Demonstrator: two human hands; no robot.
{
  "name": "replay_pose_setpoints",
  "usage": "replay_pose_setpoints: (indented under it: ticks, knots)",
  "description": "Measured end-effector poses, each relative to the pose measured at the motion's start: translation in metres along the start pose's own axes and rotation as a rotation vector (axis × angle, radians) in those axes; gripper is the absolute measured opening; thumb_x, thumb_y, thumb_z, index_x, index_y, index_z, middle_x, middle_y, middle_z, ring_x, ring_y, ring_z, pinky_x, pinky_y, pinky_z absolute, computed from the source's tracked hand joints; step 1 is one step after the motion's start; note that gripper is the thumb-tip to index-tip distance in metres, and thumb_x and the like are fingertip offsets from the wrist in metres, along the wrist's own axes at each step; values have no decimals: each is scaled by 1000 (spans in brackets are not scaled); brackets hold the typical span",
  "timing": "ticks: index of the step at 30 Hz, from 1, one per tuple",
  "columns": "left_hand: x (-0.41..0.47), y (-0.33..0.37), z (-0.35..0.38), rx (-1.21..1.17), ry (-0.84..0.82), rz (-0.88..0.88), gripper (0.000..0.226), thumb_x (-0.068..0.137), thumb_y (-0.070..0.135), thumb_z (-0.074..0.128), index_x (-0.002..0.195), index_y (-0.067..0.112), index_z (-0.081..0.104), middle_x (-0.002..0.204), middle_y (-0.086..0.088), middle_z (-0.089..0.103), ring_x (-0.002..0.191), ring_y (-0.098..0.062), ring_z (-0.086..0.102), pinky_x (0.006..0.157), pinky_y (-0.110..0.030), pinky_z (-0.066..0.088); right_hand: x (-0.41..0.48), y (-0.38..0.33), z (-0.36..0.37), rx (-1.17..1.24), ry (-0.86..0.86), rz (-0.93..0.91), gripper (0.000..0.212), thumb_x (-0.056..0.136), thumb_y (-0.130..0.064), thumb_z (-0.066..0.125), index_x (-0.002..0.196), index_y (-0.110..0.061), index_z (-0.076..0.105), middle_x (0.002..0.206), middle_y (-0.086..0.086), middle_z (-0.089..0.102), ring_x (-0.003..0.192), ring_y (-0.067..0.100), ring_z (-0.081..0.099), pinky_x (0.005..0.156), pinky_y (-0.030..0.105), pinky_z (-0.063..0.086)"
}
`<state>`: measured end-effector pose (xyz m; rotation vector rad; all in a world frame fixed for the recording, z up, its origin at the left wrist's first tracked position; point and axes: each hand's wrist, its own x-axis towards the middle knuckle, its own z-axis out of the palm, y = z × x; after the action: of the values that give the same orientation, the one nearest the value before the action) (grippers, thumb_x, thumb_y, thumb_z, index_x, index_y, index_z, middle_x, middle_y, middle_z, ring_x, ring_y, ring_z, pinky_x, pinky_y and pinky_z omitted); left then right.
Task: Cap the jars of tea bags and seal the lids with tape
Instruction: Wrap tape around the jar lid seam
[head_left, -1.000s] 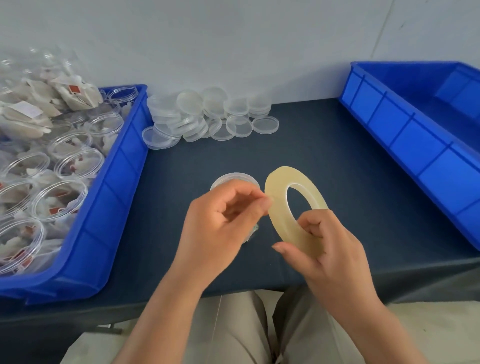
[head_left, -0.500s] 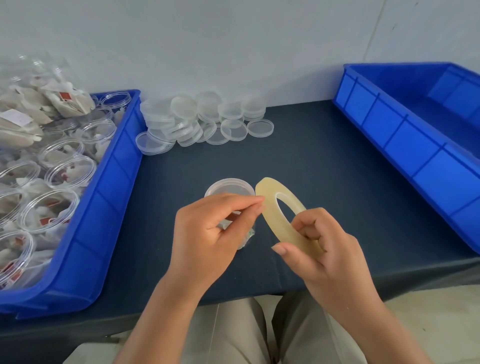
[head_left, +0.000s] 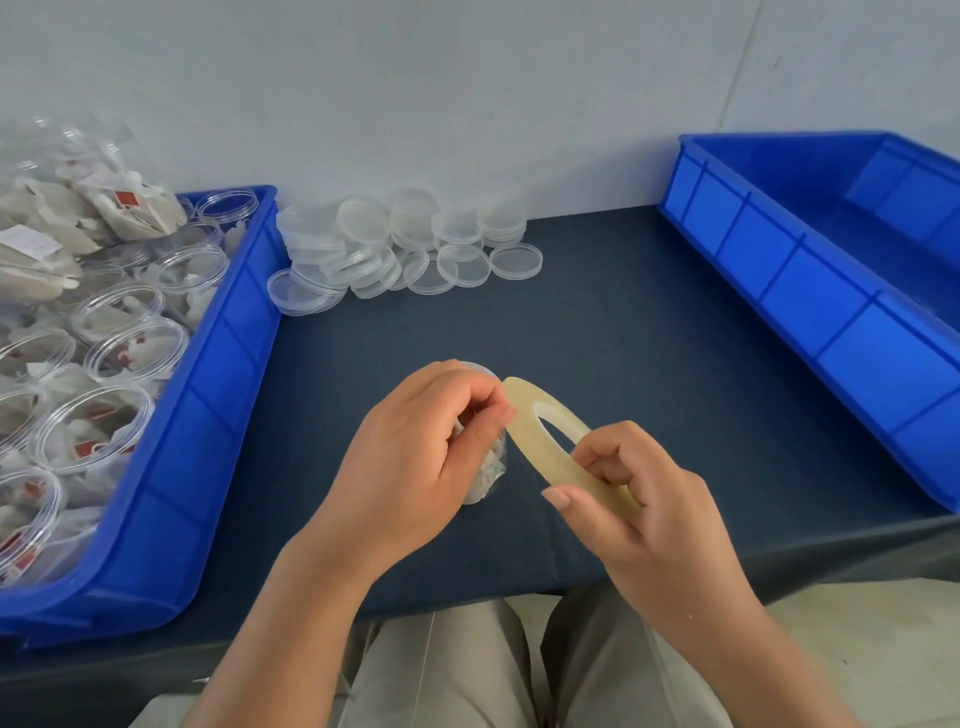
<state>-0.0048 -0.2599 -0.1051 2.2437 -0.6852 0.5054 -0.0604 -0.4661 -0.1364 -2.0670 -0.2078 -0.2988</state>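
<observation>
Table, lids behind, jar under left hand, tape in right hand

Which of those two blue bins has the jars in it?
The left blue bin, crowded with open clear jars of tea bags; no jars show in the right blue bin.

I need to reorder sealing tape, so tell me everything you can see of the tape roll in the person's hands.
The tape roll is a thin, flat ring of pale yellowish, translucent tape with a wide hole. It is held tilted above the dark table, right beside the jar. The right hand grips its near side, fingers curled through the hole, thumb at the outer edge. The left hand pinches its far rim between thumb and forefinger; no loose end shows.
</observation>
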Motion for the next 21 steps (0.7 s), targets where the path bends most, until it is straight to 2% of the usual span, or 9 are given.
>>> replay_pose_setpoints:
  ticks: [3, 6, 10, 12, 15, 17, 19, 21]
  knots:
    - [-6, 1, 0, -8, -8, 5, 14, 107, 35, 52, 93, 33, 53, 93, 32, 54, 88, 5, 56, 75, -2, 38, 0, 1, 1, -57, 51, -2, 33, 85, -70, 61, 97, -41, 50, 91, -14, 67, 77, 13, 59, 61, 13, 43]
    - [-14, 6, 5, -113, 31, -53, 18, 106, 39, 53, 94, 28, 59, 95, 22, 62, 87, -4, 63, 72, -5, 42, 1, 0, 5, -73, 91, -19, 31, 86, -66, 62, 100, -44, 44, 80, -8, 66, 73, 14, 58, 60, 12, 41]
    - [-18, 15, 11, -339, 101, -153, 14, 96, 38, 71, 104, 29, 65, 111, 14, 67, 102, -22, 68, 73, -15, 53, 2, -2, 8, -80, 75, -60, 43, 91, -65, 60, 125, -49, 41, 68, -3, 59, 64, 17, 55, 55, 12, 39]
    - [-18, 16, 13, -365, 154, -188, 9, 95, 32, 73, 99, 31, 67, 112, 12, 70, 101, -22, 70, 72, -15, 53, 1, -2, 8, -74, 54, -51, 49, 90, -65, 59, 132, -52, 38, 72, -3, 60, 65, 17, 56, 55, 13, 40]
    - [-20, 14, 15, -259, 190, -227, 8, 97, 28, 74, 95, 33, 69, 107, 19, 75, 95, -10, 74, 73, -10, 51, -1, -1, 11, -77, 39, -68, 42, 92, -63, 56, 130, -59, 40, 75, -6, 59, 63, 13, 55, 55, 13, 40]
    - [-24, 12, 17, -86, 190, -178, 3, 100, 30, 70, 98, 29, 71, 100, 20, 76, 90, -3, 71, 73, -8, 49, -4, 0, 12, -71, 13, -70, 42, 94, -61, 52, 130, -71, 33, 75, -7, 58, 63, 14, 56, 55, 14, 41]
    - [-27, 14, 20, 108, 172, -71, 13, 102, 30, 63, 97, 23, 73, 88, 15, 75, 80, -7, 64, 70, -8, 45, -6, 1, 12, -46, -43, -51, 45, 97, -57, 46, 135, -74, 29, 77, -6, 57, 66, 17, 57, 58, 18, 45]
    - [-26, 18, 22, 223, 138, 38, 20, 101, 27, 59, 92, 19, 74, 80, 14, 71, 75, -10, 57, 68, -11, 42, -8, 2, 11, -34, -94, -14, 48, 97, -53, 41, 140, -70, 33, 84, -10, 58, 76, 16, 60, 67, 20, 48]
